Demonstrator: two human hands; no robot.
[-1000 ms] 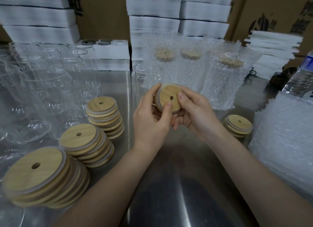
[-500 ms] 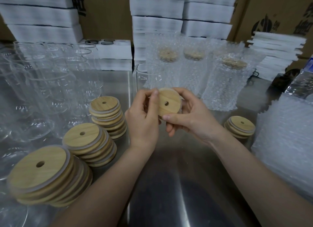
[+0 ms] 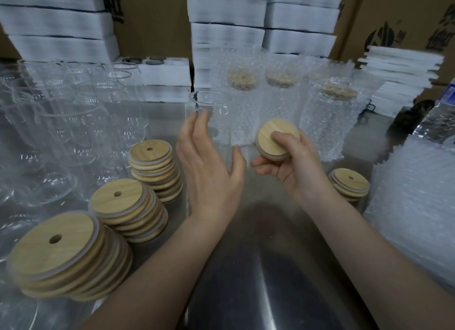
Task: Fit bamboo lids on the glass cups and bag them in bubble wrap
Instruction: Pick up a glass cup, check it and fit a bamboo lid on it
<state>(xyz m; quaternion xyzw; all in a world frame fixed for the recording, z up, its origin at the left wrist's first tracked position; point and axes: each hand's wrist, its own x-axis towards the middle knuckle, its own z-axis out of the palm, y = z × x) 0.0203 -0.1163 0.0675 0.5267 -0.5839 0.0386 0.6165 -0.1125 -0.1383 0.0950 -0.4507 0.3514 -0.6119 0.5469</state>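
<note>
My right hand (image 3: 295, 164) grips a round bamboo lid (image 3: 273, 135), thumb on its top. My left hand (image 3: 209, 167) hangs with straight, spread fingers, holding nothing, its fingertips just in front of an empty glass cup (image 3: 211, 113) standing upright. Three cups wrapped in bubble wrap, lids on, stand behind: one (image 3: 242, 103), another (image 3: 280, 95) and a third (image 3: 332, 117). Stacks of bamboo lids lie at the left: a near stack (image 3: 64, 253), a middle stack (image 3: 125, 206), a far stack (image 3: 155, 167).
Several bare glass cups (image 3: 61, 122) crowd the left of the steel table (image 3: 258, 268). A small lid stack (image 3: 349, 184) sits right, beside a pile of bubble-wrap bags (image 3: 413, 201). White foam blocks (image 3: 59, 21) and cardboard boxes (image 3: 406, 14) line the back.
My left hand has let go of the lid and opened toward the empty cup. My right hand has carried the lid to the right, away from the left hand.
</note>
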